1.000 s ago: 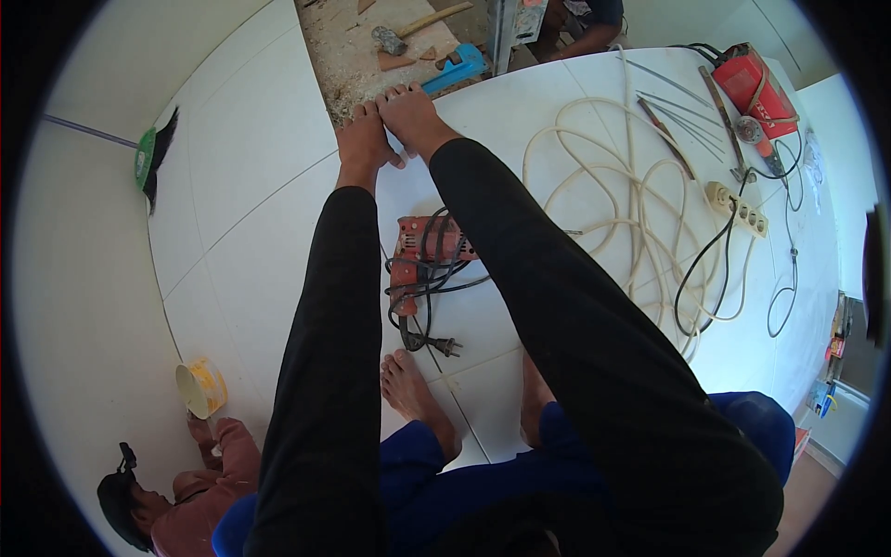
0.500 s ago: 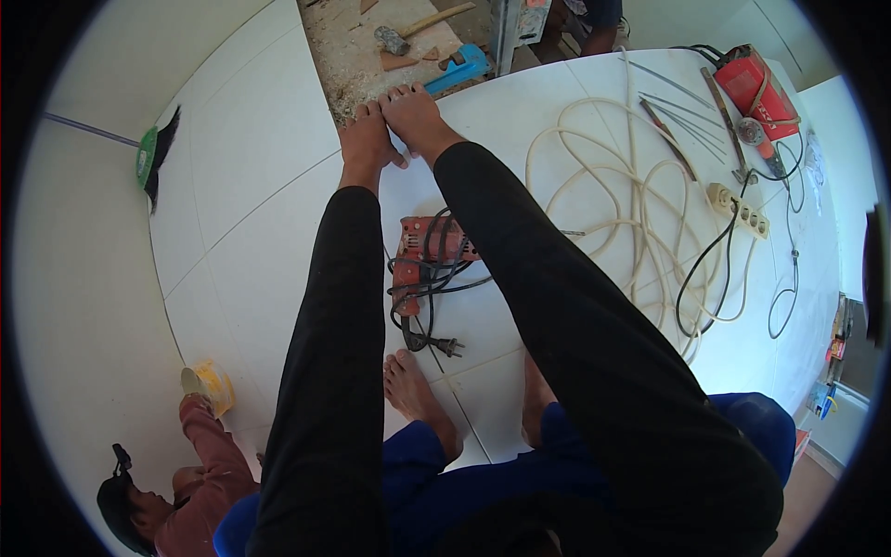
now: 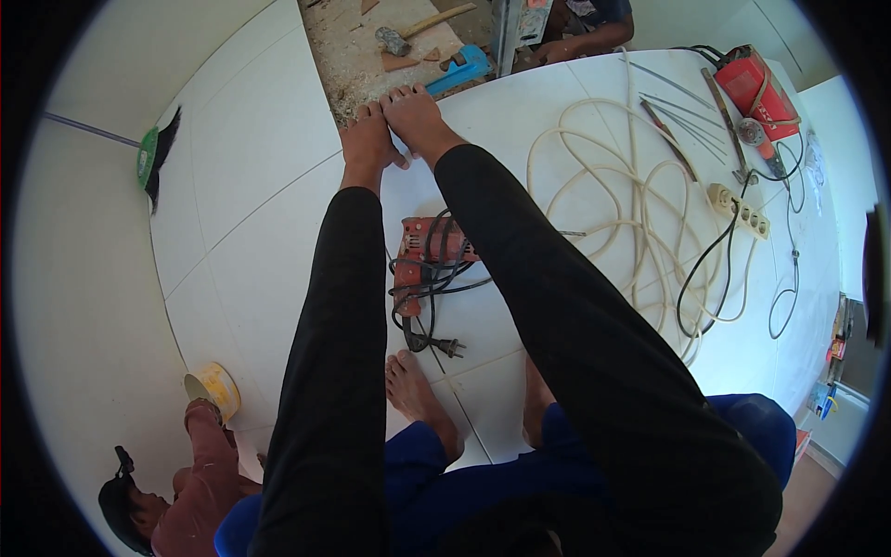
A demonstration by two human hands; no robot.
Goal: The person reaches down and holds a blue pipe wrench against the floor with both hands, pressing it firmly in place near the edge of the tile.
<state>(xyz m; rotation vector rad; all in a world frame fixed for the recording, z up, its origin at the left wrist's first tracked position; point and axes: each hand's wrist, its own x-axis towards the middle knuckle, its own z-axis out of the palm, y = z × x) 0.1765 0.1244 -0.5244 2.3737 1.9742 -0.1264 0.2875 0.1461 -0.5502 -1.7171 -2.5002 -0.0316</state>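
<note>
White floor tiles (image 3: 260, 162) meet a rough bare strip, and both my hands rest side by side at that border. My left hand (image 3: 368, 147) has its fingers bent over the tile edge, thumb pointing to the right. Beside it, my right hand (image 3: 413, 119) curls its fingers over the same edge. Just beyond lie a blue tool (image 3: 469, 67) and a hammer (image 3: 393, 41) with a wooden handle. Between my forearms sits a red power drill (image 3: 408, 278), its black cord wound around it; my right sleeve covers part of it.
A beige extension cord (image 3: 636, 209) lies in loops at right, ending in a socket strip (image 3: 738, 212). Thin metal rods (image 3: 682, 121), an angle grinder (image 3: 761, 144) and a red machine (image 3: 747, 84) are farther right. A green broom (image 3: 148, 158) and a person with a bucket (image 3: 221, 390) are at left.
The person at lower left has tilted the bucket and shifted it slightly. At the top, another person's arm has come lower, toward the tiles. My hands stay in place.
</note>
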